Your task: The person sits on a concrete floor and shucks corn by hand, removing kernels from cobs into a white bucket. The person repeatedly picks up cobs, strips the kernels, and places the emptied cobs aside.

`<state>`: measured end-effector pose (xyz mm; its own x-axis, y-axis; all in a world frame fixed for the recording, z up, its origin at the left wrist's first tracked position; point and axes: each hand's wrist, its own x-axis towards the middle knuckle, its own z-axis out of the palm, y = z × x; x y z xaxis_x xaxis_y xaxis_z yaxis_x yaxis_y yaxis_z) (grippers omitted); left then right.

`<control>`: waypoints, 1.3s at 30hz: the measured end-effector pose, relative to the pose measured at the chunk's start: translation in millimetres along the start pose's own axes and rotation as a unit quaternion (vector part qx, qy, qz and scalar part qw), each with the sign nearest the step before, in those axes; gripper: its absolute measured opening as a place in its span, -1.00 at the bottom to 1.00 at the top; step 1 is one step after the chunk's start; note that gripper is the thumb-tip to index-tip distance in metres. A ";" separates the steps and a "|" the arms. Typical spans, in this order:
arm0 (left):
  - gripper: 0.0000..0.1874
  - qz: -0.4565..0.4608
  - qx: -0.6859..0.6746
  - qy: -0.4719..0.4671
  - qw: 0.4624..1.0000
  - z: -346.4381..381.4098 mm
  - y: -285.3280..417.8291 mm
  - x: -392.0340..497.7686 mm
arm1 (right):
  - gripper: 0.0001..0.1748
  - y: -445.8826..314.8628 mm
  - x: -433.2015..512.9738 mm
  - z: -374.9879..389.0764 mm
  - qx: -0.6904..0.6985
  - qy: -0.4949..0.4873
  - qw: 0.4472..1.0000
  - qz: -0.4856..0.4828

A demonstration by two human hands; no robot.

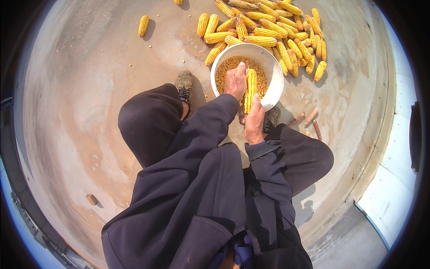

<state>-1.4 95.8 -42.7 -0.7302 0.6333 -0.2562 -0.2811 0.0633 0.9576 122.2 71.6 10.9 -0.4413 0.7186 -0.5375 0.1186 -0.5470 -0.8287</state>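
A yellow ear of corn (250,88), most of its kernels in rows, is held over a white bucket (276,76). My left hand (235,81) grips the ear along its upper left side, thumb towards the far end. Around the near end closes my right hand (254,121), its thumb lying on the kernels. Some fingers of both hands are hidden under the ear. Loose corn kernels (223,74) cover the bucket's bottom beneath my hands.
Beyond the bucket lies a heap of corn ears (268,25), with a single ear (143,26) off to the left. Several bare cobs (311,116) rest by my right knee. My shoe (184,88) stands left of the bucket. A brick piece (91,199) sits on the concrete floor (84,111).
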 end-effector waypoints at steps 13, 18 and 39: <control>-0.42 -0.031 -0.046 -0.009 0.998 -1.0 -3.1 0.3 | -0.42 7.6 11.1 -0.6 -0.129 0.045 0.985 -0.107; -0.39 -0.026 -0.037 -0.021 0.999 -3.0 1.8 -2.0 | -0.41 -2.8 8.1 5.3 0.022 0.030 0.999 0.013; -0.55 -0.042 -0.052 -0.112 0.991 10.4 -4.5 -29.2 | -0.43 -0.2 35.7 2.9 0.090 0.066 0.992 -0.066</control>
<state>27.7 85.0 -38.2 -0.5478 0.7856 -0.2878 -0.4069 0.0504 0.9121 103.9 96.1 -7.7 -0.3202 0.8322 -0.4526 -0.0976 -0.5042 -0.8580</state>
